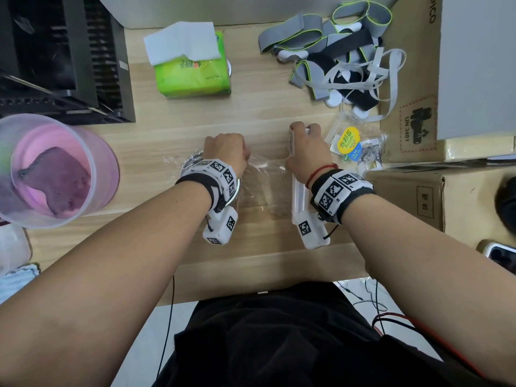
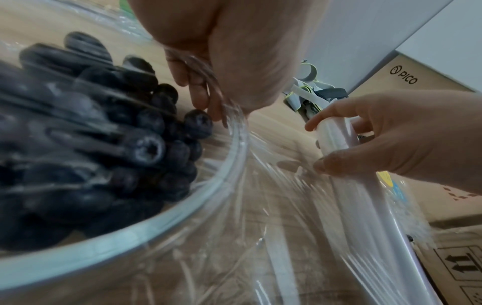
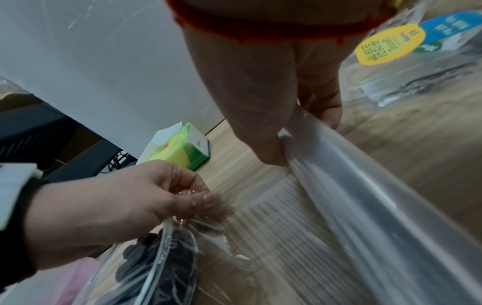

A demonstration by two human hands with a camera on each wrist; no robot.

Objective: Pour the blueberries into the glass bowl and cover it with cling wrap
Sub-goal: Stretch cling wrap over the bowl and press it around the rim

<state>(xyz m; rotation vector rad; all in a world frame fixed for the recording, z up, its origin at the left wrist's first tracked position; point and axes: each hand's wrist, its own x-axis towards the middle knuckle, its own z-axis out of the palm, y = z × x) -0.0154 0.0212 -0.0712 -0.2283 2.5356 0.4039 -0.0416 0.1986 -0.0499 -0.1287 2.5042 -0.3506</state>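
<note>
Pale wooden tabletop [image 1: 251,113] fills the scene, with brown cardboard boxes [image 1: 410,79] stacked along its right edge and a black slatted rack [image 1: 61,60] at the far left. Near the left edge stands a translucent pink plastic tub [image 1: 55,169] with a dark purple cloth inside. Up at the back, a tangle of grey and black elastic straps with lime edging [image 1: 335,51], and beside it a green tissue pack [image 1: 192,74] with a white sheet poking out.

Down to the action now: the clear glass bowl [image 2: 146,233] sits on the table under the left wrist, piled with dark blueberries [image 2: 109,144]. A sheet of transparent cling wrap [image 1: 265,188] stretches taut from the bowl's rim across to the white cling wrap roll [image 1: 298,196], which lies on the table to the bowl's right, pointing away from the person.

Left hand [image 1: 226,149] is fisted over the bowl's far right rim, thumb and fingers pinching a bunch of film. Right hand [image 1: 307,146] is wrapped around the roll's far end, fingers curled over it and thumb against the side. Just right of that hand lies the empty clear plastic blueberry punnet [image 1: 360,143] with yellow and blue stickers.
</note>
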